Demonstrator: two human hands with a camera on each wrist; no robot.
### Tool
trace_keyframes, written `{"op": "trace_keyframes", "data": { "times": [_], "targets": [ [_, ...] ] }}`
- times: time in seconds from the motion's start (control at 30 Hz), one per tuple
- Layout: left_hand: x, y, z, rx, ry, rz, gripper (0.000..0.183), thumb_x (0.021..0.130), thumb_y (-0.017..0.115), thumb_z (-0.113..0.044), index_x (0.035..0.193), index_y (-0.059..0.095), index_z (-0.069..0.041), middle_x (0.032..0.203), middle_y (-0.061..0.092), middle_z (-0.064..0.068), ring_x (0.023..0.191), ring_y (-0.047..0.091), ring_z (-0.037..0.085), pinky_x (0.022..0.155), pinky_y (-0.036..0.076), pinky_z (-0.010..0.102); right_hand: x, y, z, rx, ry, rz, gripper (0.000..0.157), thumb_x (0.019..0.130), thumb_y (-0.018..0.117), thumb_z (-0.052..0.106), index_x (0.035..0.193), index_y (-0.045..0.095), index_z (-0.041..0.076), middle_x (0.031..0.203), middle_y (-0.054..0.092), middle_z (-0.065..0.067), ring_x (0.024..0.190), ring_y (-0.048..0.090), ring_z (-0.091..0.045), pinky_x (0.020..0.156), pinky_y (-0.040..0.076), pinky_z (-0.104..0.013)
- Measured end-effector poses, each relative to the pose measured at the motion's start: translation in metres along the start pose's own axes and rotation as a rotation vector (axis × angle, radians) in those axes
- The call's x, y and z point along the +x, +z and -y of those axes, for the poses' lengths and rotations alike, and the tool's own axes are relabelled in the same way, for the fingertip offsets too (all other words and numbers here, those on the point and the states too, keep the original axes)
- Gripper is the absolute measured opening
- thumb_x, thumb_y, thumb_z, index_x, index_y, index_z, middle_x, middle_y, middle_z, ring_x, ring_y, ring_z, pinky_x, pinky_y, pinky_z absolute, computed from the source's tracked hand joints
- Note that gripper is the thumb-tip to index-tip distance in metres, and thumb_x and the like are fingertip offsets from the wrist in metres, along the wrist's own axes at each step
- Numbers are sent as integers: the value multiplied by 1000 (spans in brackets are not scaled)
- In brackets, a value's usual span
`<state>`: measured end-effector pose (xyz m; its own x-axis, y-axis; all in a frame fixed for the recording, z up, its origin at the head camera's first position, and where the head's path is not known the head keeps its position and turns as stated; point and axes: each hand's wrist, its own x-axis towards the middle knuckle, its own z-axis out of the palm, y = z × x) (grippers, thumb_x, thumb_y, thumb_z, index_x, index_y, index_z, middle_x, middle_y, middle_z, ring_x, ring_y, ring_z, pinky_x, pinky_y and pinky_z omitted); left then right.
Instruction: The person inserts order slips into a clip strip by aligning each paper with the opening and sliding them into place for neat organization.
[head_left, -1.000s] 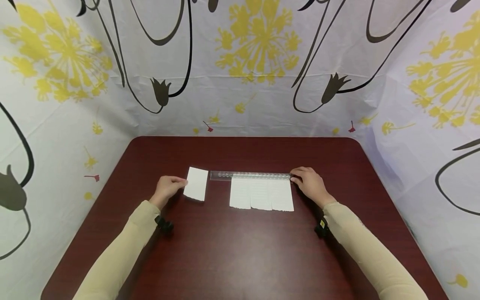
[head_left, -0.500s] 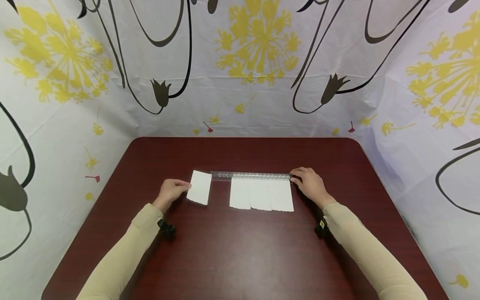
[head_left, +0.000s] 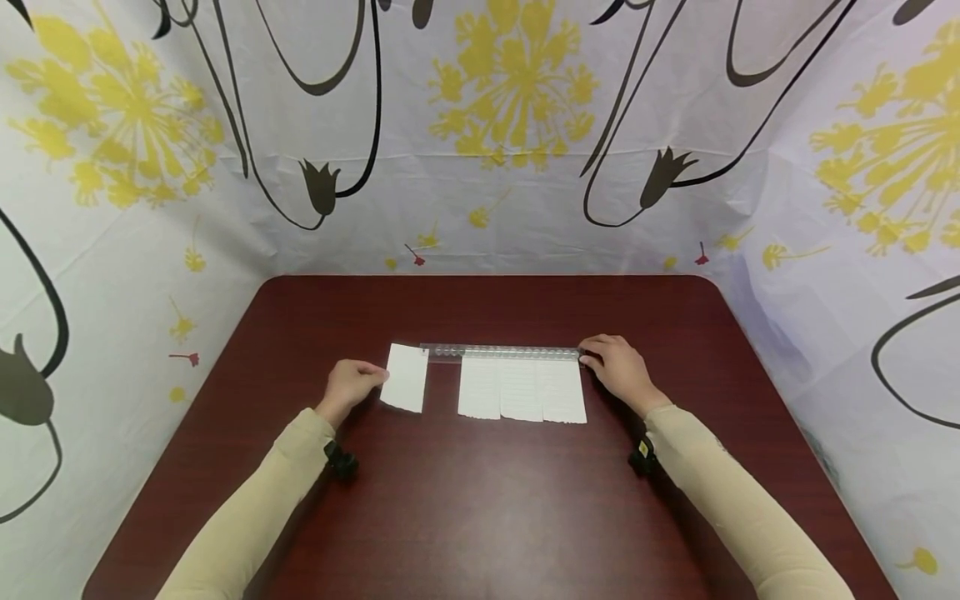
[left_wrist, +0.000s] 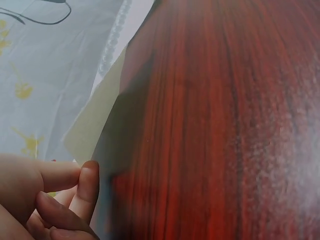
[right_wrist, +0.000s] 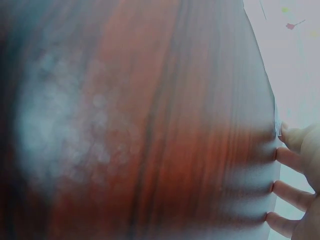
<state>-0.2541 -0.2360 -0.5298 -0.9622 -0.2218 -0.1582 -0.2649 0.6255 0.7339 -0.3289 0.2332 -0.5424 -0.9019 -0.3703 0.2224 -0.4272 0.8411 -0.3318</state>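
Two hands at work on dark red table (head_left: 480,517). Left hand (head_left: 351,387): fingers pinched on left edge of small paper slip (head_left: 405,377), lifted beside clear ruler (head_left: 501,352). Right hand (head_left: 619,367): fingertips together, pressed on ruler's right end, over three paper strips (head_left: 522,389).

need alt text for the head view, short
A person's left hand holds a small white paper slip beside three slips lined up under a clear ruler, whose right end the right hand touches, on a dark red table. Flower-patterned sheets surround it.
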Motion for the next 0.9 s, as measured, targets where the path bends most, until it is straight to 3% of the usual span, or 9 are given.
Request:
{"op": "trace_keyframes", "data": {
  "times": [0.23, 0.47, 0.9],
  "targets": [
    [-3, 1, -8, 55, 49, -15, 26, 87, 71, -27, 96, 79, -3, 98, 77, 15, 101, 69, 32, 86, 54, 41, 0, 0, 1, 1, -1, -4, 29, 97, 63, 24, 122, 69, 10, 126, 67, -13, 124, 56, -39, 92, 51, -59],
    [-2, 4, -12, 77, 86, -20, 25, 88, 70, -26, 94, 79, -3, 86, 78, 11, 95, 71, 30, 83, 54, 38, 0, 0, 0, 1, -2, -6, 30, 96, 64, 24, 123, 69, 10, 126, 67, -13, 123, 57, -39, 91, 52, -59],
    [-2, 7, -14, 71, 88, 7, 26, 89, 70, -26, 94, 79, -3, 82, 78, 10, 90, 70, 26, 75, 51, 29, 0, 0, 0, -7, -3, -12, 29, 96, 64, 24, 122, 69, 11, 126, 68, -12, 123, 57, -38, 91, 52, -59]
  ]
}}
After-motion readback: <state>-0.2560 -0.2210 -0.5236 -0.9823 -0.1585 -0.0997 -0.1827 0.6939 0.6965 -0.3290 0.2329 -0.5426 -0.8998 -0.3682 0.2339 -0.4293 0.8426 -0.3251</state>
